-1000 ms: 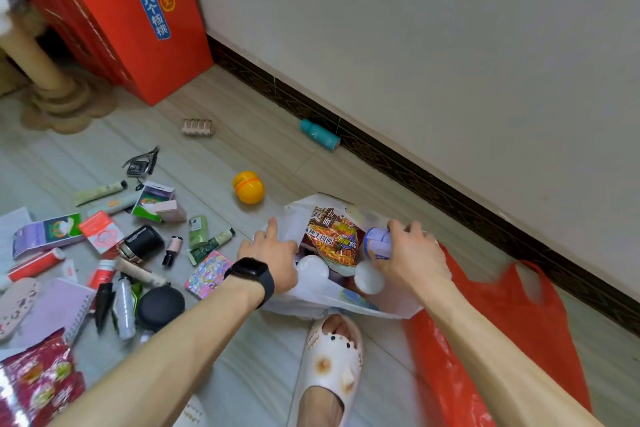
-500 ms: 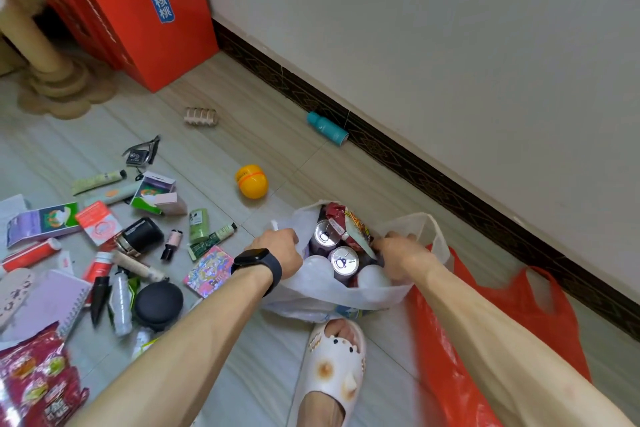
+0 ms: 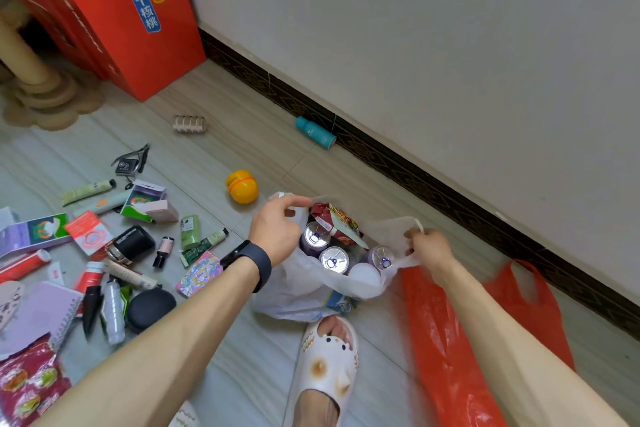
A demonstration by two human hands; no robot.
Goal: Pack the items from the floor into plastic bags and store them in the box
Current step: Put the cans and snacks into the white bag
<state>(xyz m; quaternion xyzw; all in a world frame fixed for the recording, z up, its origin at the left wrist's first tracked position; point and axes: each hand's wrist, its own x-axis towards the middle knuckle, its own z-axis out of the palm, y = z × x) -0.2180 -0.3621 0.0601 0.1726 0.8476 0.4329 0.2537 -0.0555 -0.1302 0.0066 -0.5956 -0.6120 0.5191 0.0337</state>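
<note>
I have the white plastic bag [image 3: 294, 291] sitting on the floor [image 3: 242, 374], just ahead of my slippered foot [image 3: 325, 367]. My left hand [image 3: 277, 236] pinches the handle strip at the bag's left rim, fingers [image 3: 287, 202] curled round the film. My right hand [image 3: 431, 250] pinches the opposite handle the same way, so the mouth is stretched open between them.

Inside, three cans [image 3: 334, 260] stand upright, with a crinkled snack packet [image 3: 332, 218] leaning at the far side.

I judge this load heavy for such thin film. The cans are dense and rigid, while the bag is soft and slippery and will likely sag and stretch under them. The two handles look like the right place to hold it. Brought together above the middle, they should let the weight hang centred so the cans do not topple against each other. A palm under the base would spare the film on the way to the red box [image 3: 114, 10], which stands well apart by the wall. A red plastic bag [image 3: 443, 340] lies just beside, on my right.
</note>
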